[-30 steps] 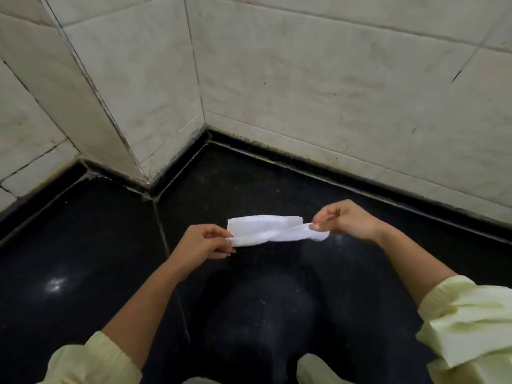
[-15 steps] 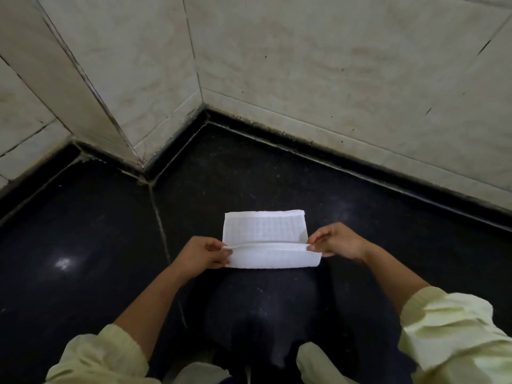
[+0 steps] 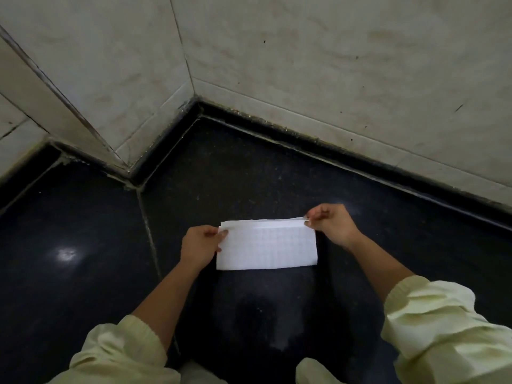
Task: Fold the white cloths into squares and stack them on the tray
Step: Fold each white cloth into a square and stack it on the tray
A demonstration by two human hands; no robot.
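A white cloth (image 3: 267, 246) with a faint grid texture lies folded into a wide rectangle on the black countertop (image 3: 83, 273). Its doubled edges meet along the far side. My left hand (image 3: 201, 245) pinches the cloth's far left corner between thumb and fingers. My right hand (image 3: 331, 224) pinches the far right corner in the same way. No tray is in view.
Pale tiled walls (image 3: 304, 65) rise behind the countertop and form a corner at the back left. A raised black lip (image 3: 360, 167) runs along the wall's foot. A seam (image 3: 149, 239) crosses the countertop left of the cloth.
The cloth was held stretched in the air, then laid down. Both hands carried the near edge over to the far edge, so the cloth now lies folded in half.
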